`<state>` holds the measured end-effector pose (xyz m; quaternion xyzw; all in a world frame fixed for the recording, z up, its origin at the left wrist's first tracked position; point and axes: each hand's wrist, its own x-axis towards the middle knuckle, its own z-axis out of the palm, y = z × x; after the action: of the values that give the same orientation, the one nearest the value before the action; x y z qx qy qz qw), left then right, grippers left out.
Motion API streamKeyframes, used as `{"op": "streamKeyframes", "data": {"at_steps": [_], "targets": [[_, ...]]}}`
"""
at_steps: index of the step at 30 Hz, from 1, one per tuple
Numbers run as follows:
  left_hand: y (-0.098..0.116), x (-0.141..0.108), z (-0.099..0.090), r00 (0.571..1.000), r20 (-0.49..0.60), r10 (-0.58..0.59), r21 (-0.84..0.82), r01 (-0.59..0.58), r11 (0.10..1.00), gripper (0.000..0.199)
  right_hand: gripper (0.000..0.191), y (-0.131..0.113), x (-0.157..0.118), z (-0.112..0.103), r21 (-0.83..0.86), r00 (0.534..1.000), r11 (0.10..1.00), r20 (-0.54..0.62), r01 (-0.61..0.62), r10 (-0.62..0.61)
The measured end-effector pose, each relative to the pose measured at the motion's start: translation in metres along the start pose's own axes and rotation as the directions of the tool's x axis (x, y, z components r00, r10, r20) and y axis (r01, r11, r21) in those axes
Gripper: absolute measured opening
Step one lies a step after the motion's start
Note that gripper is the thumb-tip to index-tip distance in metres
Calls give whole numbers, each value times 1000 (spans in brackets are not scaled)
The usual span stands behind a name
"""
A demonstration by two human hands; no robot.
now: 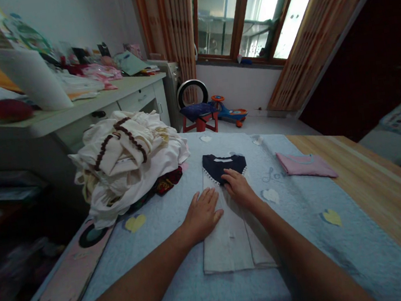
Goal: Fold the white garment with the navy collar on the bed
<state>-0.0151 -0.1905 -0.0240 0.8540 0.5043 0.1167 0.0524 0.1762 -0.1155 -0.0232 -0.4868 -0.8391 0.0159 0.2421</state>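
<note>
A folded white garment [233, 243] with a navy collar panel [224, 165] lies flat on a pale blue quilted mat [306, 249]. My left hand [203, 214] rests palm down on the garment's left side, fingers spread, gripping nothing. My right hand [238, 187] lies on the garment's upper part, its fingertips on the navy panel, also flat and holding nothing. To the left of my hands is a heaped pile of white clothes with brown trim [128, 166]. A folded pink garment [306, 165] lies to the right, apart from both hands.
A wooden tabletop [381, 183] shows past the mat's right edge. A long pink-and-black board [68, 276] lies at the mat's left edge. Behind the pile stands a white desk [73, 114] cluttered with papers. A red stool [200, 121] and a blue toy car [230, 111] stand on the floor beyond.
</note>
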Motion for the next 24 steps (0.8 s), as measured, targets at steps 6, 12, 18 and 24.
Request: {"op": "streamKeyframes", "data": {"at_steps": [6, 12, 18, 24], "targets": [[-5, 2, -3, 1000, 10, -5, -20, 6, 1000, 47, 35, -24, -27, 7, -39, 999, 999, 41, 12, -10], [-8, 3, -3, 1000, -3, -22, -19, 22, 1000, 45, 35, -27, -30, 3, -31, 999, 999, 43, 10, -9], [-18, 8, -3, 998, 8, -56, -12, 56, 998, 44, 32, -36, -30, -11, -5, 996, 997, 39, 82, -81], [-29, 14, -5, 999, 17, -36, -34, 37, 999, 43, 25, -41, -30, -17, -17, 985, 991, 119, 131, -128]]}}
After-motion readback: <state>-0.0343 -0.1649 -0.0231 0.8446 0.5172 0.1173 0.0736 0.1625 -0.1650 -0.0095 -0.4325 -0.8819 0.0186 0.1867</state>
